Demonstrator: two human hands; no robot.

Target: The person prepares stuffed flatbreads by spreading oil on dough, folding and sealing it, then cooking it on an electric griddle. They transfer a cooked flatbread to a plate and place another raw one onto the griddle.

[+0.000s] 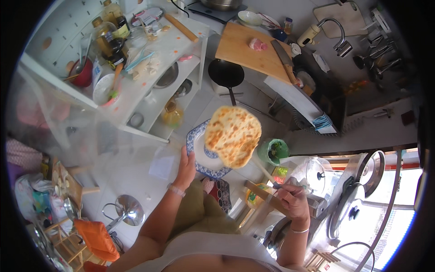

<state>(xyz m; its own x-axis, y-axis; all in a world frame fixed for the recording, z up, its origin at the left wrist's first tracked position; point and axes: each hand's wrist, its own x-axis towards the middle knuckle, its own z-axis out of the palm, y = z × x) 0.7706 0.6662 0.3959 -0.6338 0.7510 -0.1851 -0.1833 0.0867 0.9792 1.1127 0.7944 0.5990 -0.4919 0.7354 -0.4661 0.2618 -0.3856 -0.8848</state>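
A browned flatbread (233, 136) hangs over the right part of a blue-and-white patterned plate (192, 144). My left hand (187, 167) grips the plate's near left rim, thumb on top. My right hand (292, 200), to the right of the plate, is closed around the handle end of a thin stick-like utensil (264, 170), which runs up towards the bread's lower right edge. Whether its far end lies under the bread is hidden. A broad wooden strip also passes by the right hand; whether it is held cannot be told.
A black frying pan (226, 73) sits beyond the plate. Behind it a wooden cutting board (238, 44) bears raw meat (258, 44) and a cleaver (282, 53). White shelves (142, 98) stand left, with a rolling pin (180, 27) on top. A green bin (274, 151) is at right, near pot lids (346, 210).
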